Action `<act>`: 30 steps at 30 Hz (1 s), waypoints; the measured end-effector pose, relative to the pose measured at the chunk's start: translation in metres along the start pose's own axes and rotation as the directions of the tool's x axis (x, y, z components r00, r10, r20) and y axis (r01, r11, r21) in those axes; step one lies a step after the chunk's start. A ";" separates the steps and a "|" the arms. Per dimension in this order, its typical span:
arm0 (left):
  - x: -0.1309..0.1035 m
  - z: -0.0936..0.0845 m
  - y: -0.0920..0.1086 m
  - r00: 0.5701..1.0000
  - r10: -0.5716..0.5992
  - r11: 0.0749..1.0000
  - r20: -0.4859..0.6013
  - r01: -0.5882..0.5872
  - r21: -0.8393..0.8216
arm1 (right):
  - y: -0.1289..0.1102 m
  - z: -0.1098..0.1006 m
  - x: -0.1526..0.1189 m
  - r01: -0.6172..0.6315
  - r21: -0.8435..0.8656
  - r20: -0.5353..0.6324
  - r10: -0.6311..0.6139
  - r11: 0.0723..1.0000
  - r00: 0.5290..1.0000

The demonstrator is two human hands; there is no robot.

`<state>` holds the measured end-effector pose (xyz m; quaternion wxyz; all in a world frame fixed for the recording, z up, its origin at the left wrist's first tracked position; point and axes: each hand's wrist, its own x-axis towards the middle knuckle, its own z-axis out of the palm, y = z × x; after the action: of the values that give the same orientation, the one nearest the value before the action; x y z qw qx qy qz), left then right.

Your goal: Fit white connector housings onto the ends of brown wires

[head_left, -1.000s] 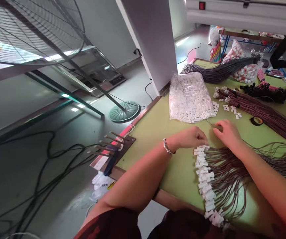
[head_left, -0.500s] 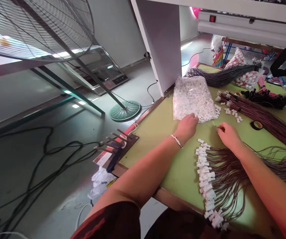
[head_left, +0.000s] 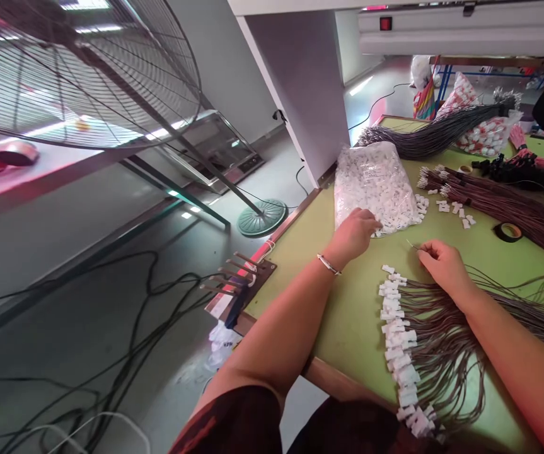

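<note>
My left hand [head_left: 353, 234] is at the front edge of a clear plastic bag [head_left: 370, 173] full of small white connectors. Its fingers are pinched together among the white pieces there; whether one is between the fingertips I cannot make out. To its right, my right hand [head_left: 443, 266] pinches a thin dark wire, whose bare metal end [head_left: 411, 244] points toward the bag. Below both hands lies a row of white connectors [head_left: 400, 340] fitted on brown wires [head_left: 446, 343], which fan out under my right forearm.
Loose white connectors [head_left: 456, 209] lie right of the bag, near a roll of black tape [head_left: 508, 232] and a brown wire bundle [head_left: 503, 205]. Behind are a dark wire bundle [head_left: 432, 132] and bagged red-and-white parts [head_left: 486, 135]. A pegged bracket [head_left: 257, 280] sits at the left table edge; a fan [head_left: 125, 82] stands beyond.
The camera view has shifted, so the whole scene sits differently. My left hand's fingers have lifted slightly at the bag's edge. My right hand still holds the wire, a little farther from the bag.
</note>
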<state>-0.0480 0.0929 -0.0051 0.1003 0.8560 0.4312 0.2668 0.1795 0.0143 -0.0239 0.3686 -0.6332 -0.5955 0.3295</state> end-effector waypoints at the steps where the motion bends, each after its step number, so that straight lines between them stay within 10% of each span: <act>1: 0.001 0.002 0.001 0.999 0.012 0.998 0.053 -0.015 0.055 | 0.001 0.001 0.000 0.020 -0.019 -0.001 -0.020 1.000 1.000; 7: 0.003 0.008 0.010 0.972 -0.117 0.972 0.205 0.069 0.226 | 0.002 0.002 -0.001 0.086 -0.075 -0.007 -0.087 0.993 0.996; 20: -0.006 -0.001 0.010 0.988 -0.029 0.999 0.155 0.026 0.023 | 0.005 0.002 0.001 0.074 -0.008 0.004 -0.074 0.997 0.997; 27: -0.008 -0.019 0.005 0.981 -0.147 0.966 -0.130 0.114 -0.234 | 0.003 0.000 0.000 0.065 -0.012 -0.001 -0.065 0.998 0.998; 30: -0.007 -0.021 0.006 1.000 0.025 0.988 -0.014 -0.027 -0.153 | 0.004 0.000 0.000 0.075 -0.017 -0.007 -0.075 0.997 0.997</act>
<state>-0.0591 0.0826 0.0123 0.1598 0.8498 0.3986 0.3058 0.1814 0.0138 -0.0269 0.3777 -0.6147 -0.6201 0.3083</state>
